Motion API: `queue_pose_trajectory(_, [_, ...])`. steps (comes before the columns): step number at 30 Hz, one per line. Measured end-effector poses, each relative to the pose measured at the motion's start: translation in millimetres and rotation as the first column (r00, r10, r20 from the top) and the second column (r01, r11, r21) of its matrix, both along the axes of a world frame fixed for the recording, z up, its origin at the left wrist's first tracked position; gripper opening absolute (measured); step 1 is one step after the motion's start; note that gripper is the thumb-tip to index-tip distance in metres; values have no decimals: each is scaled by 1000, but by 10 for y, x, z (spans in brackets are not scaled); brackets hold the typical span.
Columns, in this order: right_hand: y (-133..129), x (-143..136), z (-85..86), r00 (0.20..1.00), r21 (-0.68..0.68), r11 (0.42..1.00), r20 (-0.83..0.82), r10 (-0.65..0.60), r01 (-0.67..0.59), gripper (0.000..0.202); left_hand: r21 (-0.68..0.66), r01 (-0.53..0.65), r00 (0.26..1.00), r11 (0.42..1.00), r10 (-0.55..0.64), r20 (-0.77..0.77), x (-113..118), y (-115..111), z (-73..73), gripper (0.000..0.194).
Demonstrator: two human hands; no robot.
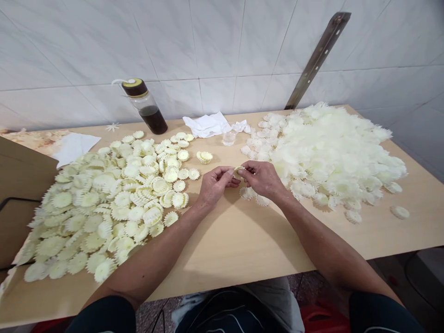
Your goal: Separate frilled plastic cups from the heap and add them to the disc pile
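Heap of toothed yellowish discs [128,194] covers left side of table [222,259]. Bottle [152,119] stands back near wall [218,41], out of way. Left hand [213,186] pinches one side of small piece [238,169] over mid-table, perhaps such disc, mostly hidden; right hand [262,178] pinches other side, steadying it. Paler heap [329,148] lies right, apart, presumably to prevent mixing.

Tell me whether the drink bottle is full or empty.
Partly full: in the drink bottle, dark liquid sits low, with clear wall above, beneath the cap.

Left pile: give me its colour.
The left pile is pale yellow, clearest in the head view.
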State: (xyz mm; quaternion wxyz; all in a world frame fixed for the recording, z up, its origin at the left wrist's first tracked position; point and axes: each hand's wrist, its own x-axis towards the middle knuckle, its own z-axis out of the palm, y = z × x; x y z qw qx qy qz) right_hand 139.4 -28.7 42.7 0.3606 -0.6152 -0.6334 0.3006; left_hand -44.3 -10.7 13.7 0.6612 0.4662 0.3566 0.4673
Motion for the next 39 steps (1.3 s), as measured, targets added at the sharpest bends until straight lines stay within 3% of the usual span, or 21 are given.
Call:
queue_pose_trajectory(10, [-35,-9,59,974,98,987,202,102,-124,21,-19,19,999,1000,-20,-51,-9,-2,4,50])
queue_pose_trajectory(14, [-49,-9,42,988,68,992,115,102,-111,20,-58,8,998,998,-11,-62,-8,-5,47,50])
queue_pose_trajectory(19, [-32,-70,-58,999,68,997,38,-24,21,33,-177,-8,993,984,30,118,33,-26,107,44])
queue_pose_trajectory(24, [-19,-111,-58,993,140,984,-52,-107,113,37,-259,67,969,964,-1,247,67,-51,116,37])
queue_pose_trajectory(31, [-41,-53,38,994,55,997,-96,-49,54,35,-203,119,974,972,-75,212,44,-31,55,35])
queue_pose_trajectory(39, [-39,39,84,981,124,991,189,35,-59,20,-211,164,979,964,-134,153,16,-11,63,46])
